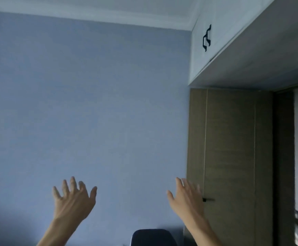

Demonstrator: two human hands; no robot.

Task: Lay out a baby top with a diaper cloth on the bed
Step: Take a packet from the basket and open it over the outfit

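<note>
Both of my hands are raised in front of a blue wall. My left hand (73, 199) is held up with its fingers spread and holds nothing. My right hand (187, 197) is also up, fingers apart and empty, in front of the edge of a brown wardrobe door. No baby top, diaper cloth or bed shows in this view.
A plain blue wall (91, 103) fills the left and middle. A brown wardrobe door (233, 148) with a small dark handle (209, 199) stands at the right, under a white overhead cabinet (215, 50). A dark chair back (153, 237) rises at the bottom edge.
</note>
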